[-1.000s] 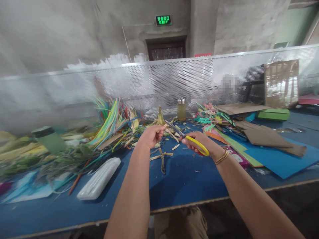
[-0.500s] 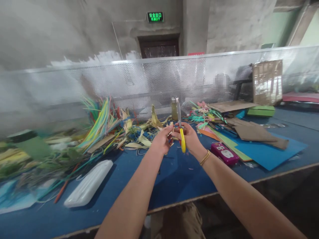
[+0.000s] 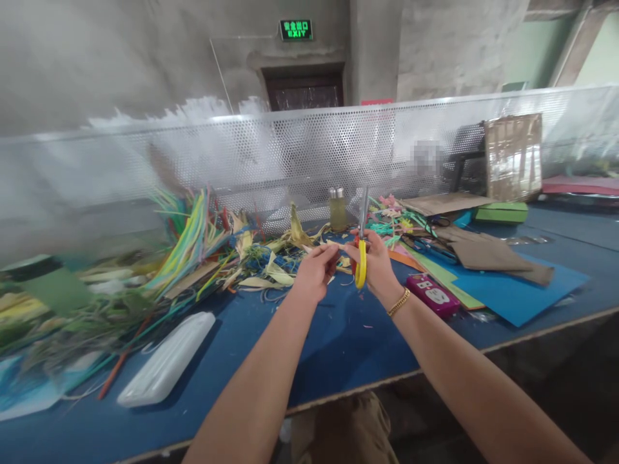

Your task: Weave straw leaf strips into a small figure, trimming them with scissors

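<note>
My left hand [image 3: 316, 269] is closed, its fingertips pinching a narrow pale strip [image 3: 343, 247] that looks like dried corn husk. The strip stretches across toward my right hand [image 3: 380, 263], whose fingers are wrapped round a pair of scissors [image 3: 362, 264] with yellow and red handles. The scissor blades point up and away from me, apart from the strip. Whether my right fingertips also grip the strip's far end is hard to tell. Just beyond my left hand lies a heap of dried husks [image 3: 276, 273] mixed with blue strands.
The blue tabletop [image 3: 333, 361] runs to a near edge above my lap. A white packet [image 3: 167, 361] and green bundles lie left. At right are a purple box [image 3: 432, 296], blue sheets [image 3: 515, 299] and brown cardboard [image 3: 488, 258]. A jar [image 3: 338, 209] stands before the perforated screen [image 3: 309, 154].
My hands have drawn apart, the right one shifting right with the scissors. More of the pale strip shows between them. The view has turned slightly.
</note>
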The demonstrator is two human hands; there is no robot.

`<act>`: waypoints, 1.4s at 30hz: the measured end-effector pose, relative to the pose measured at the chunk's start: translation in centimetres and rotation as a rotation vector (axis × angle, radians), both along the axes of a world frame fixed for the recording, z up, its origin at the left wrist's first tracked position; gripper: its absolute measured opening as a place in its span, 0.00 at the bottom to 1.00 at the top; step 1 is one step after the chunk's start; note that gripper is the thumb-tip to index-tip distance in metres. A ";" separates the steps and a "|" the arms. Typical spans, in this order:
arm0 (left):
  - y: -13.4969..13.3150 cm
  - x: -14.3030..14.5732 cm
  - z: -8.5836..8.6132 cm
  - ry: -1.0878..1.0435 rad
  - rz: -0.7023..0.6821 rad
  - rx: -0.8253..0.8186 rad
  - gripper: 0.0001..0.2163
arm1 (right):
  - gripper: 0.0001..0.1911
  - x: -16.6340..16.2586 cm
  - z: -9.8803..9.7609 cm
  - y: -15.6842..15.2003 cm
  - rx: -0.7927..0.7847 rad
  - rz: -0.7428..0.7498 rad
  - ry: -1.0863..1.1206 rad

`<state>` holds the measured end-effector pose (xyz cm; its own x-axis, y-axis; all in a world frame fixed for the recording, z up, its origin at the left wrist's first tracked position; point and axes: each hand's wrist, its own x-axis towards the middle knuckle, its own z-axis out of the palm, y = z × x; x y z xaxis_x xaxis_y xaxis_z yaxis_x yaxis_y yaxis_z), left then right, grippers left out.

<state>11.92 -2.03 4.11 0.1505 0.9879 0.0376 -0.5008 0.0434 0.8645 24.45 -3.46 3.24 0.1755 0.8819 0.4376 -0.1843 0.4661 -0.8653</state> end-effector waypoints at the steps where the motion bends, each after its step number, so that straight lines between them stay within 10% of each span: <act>1: 0.0 -0.1 0.0 0.027 -0.017 0.014 0.10 | 0.25 0.1 0.0 0.0 -0.001 0.002 -0.001; 15: 0.4 -2.6 1.0 0.596 -0.018 0.253 0.08 | 0.25 0.6 -0.1 0.7 0.049 0.103 -0.171; 32: 1.1 -4.1 2.1 0.116 0.274 0.070 0.10 | 0.23 1.2 -0.3 0.3 -0.075 0.184 -0.466; 42: 0.0 -1.8 1.1 0.492 0.052 0.273 0.07 | 0.29 -0.3 -0.1 -0.1 -0.050 0.194 0.001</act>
